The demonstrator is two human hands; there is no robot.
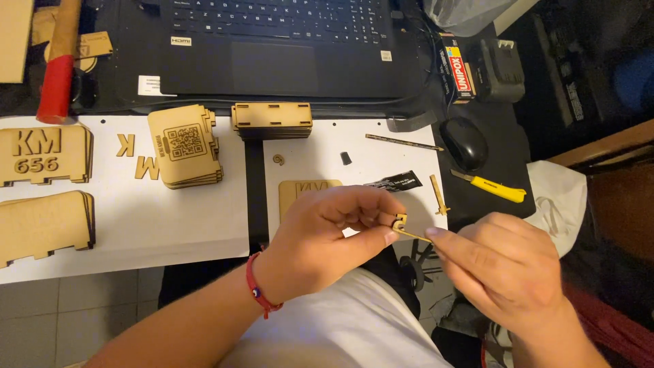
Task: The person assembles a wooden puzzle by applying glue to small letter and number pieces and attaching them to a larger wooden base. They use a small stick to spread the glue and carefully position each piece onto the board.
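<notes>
Small wooden piece [400,221] sits pinched between thumb and forefinger of the left hand [327,235], held up above the lap, just in front of the desk [204,225] edge, where the eye can judge it. Right hand [501,262] pinches a thin wooden stick [413,234], tip touching the piece, likely for a fine dab. Close behind on white paper [381,146] lie a black sachet [394,182] and an engraved plywood plate [300,193], within easy reach.
</notes>
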